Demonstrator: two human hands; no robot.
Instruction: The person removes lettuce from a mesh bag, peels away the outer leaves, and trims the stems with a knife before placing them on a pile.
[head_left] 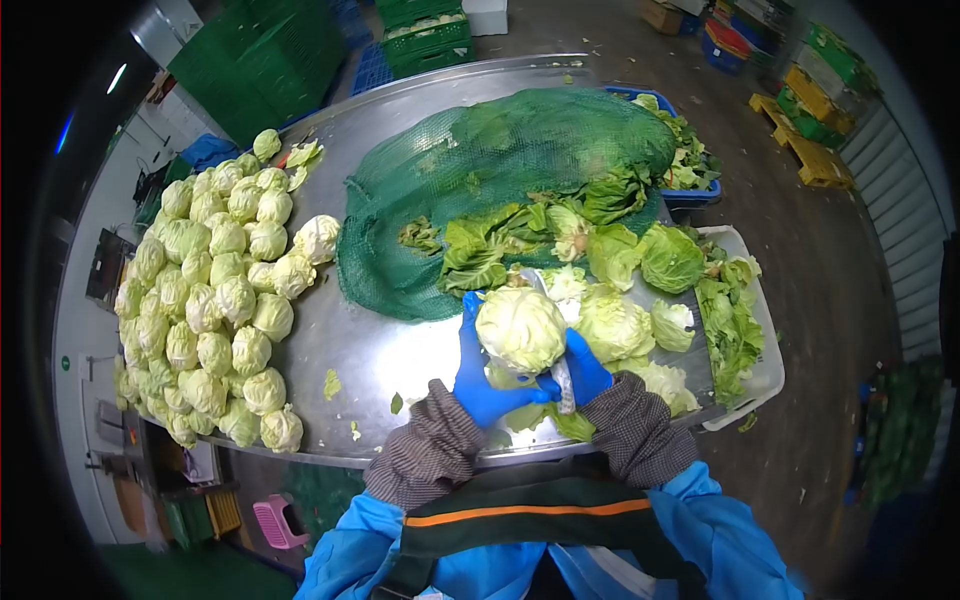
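Observation:
In front of me, a trimmed pale-green head of iceberg lettuce point(521, 329) is held up above the metal table. My left hand point(476, 372), in a blue glove, cups the lettuce from its left side and below. At its right is my right hand point(584, 370), also gloved in blue, with the fingers closed around a knife point(563, 388). Part of the knife is hidden behind the lettuce. Loose outer leaves and a larger leafy lettuce head point(612, 322) lie just beyond my right hand.
Many trimmed lettuce heads point(215, 300) are piled at the table's left. A green net sack point(480, 150) covers the middle back of the metal table point(350, 380). A white bin point(765, 350) and a blue crate point(690, 195), both with leaves, stand along the right edge.

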